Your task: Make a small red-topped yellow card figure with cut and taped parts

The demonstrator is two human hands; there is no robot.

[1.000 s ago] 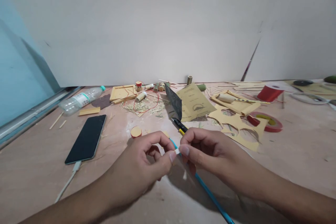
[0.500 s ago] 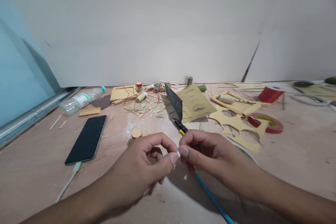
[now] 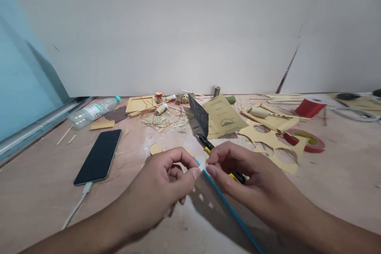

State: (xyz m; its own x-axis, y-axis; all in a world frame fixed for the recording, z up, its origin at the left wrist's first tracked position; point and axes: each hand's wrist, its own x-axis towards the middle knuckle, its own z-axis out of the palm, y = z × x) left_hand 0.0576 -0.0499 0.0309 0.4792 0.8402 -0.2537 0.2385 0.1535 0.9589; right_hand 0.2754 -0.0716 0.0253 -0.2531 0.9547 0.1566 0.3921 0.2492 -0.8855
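Note:
My left hand [image 3: 166, 180] is closed in a pinch, with a small soft-looking white piece [image 3: 202, 166] at its thumb and forefinger tips. Close beside it, my right hand [image 3: 241, 170] pinches too; whatever lies between its fingertips is too small to make out. A blue strip or rod [image 3: 232, 210] runs slantwise from the fingertips toward the front edge. Under the right hand lies a black and yellow utility knife [image 3: 204, 141], partly covered. Tiny white scraps [image 3: 201, 197] rest on the table below the hands. Behind my left hand is a round red-rimmed piece [image 3: 155, 149].
A phone [image 3: 99, 158] on a white cable and a plastic bottle [image 3: 93, 112] are on the left. Sandpaper [image 3: 224, 119], shavings and small bamboo pieces lie at the back. On the right are hole-cut card [image 3: 275, 147], a wooden frame [image 3: 282, 125] and red tape [image 3: 315, 147].
My fingertips have drawn slightly apart, the right hand moving a little right. More of the white piece, the blue strip and the knife now shows.

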